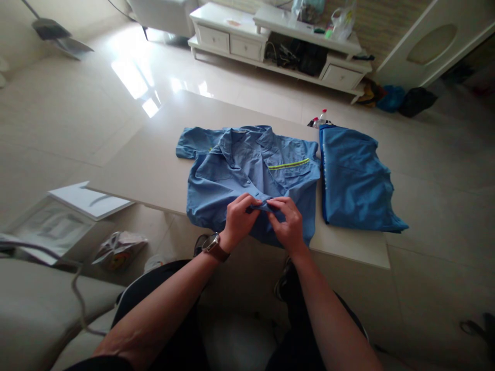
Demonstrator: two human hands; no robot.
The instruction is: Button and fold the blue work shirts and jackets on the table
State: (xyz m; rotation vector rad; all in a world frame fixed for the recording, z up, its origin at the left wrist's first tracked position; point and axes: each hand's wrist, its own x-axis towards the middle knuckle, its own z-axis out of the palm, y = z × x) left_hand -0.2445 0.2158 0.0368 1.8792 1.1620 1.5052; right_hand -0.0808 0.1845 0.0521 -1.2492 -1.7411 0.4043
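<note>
A blue work shirt [232, 170] with a yellow-green chest stripe lies spread face up on a pale low table [154, 165], its hem hanging over the near edge. My left hand [237, 221], with a brown-strapped watch on the wrist, pinches the shirt's front placket near the bottom. My right hand [286, 221] pinches the same placket from the other side, its fingertips meeting the left hand's. Both hands are closed on the fabric.
A second blue garment [353, 178], folded, lies on the table's right part. A small bottle [320, 117] stands behind it. A white TV cabinet [278, 44] lines the far wall. A white box [88, 201] and a bag sit on the floor at left.
</note>
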